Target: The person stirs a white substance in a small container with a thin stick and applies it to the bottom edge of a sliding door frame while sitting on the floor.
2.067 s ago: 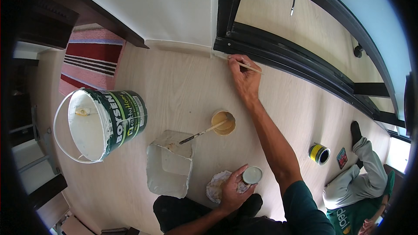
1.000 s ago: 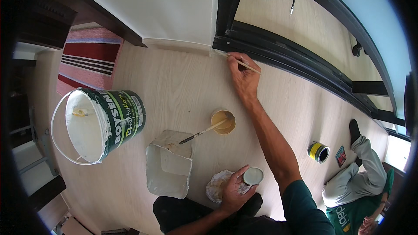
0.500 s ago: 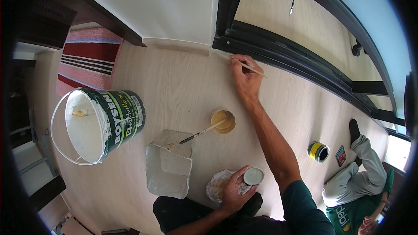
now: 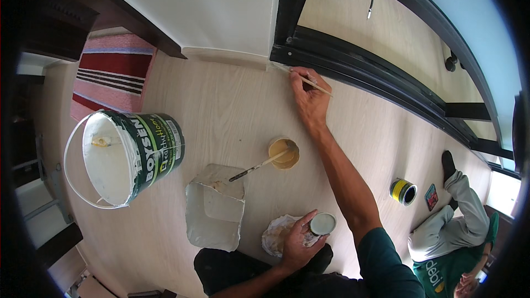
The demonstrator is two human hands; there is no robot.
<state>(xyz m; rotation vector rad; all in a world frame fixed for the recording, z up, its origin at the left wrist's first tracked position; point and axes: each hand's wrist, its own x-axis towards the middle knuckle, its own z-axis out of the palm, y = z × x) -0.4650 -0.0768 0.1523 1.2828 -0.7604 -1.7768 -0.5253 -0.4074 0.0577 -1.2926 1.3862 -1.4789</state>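
My right hand reaches forward and pinches a slender paintbrush with a pale wooden handle. Its tip points at the floor-level corner where the light baseboard meets the black frame; the bristles are hard to make out. Close to my body, my left hand grips a small round cup of pale greyish paint. A crumpled, stained white cloth or paper lies beside and partly under that hand. Between my arms stands a tan tub with another paintbrush resting in it.
A large paint bucket with a wire handle stands at left, near a cut-open pale container. Behind lies a striped red mat. To the right are a yellow-banded can, a phone and a seated person.
My right hand and its brush have shifted slightly left and toward the frame corner. The left hand stays in place with the cup.
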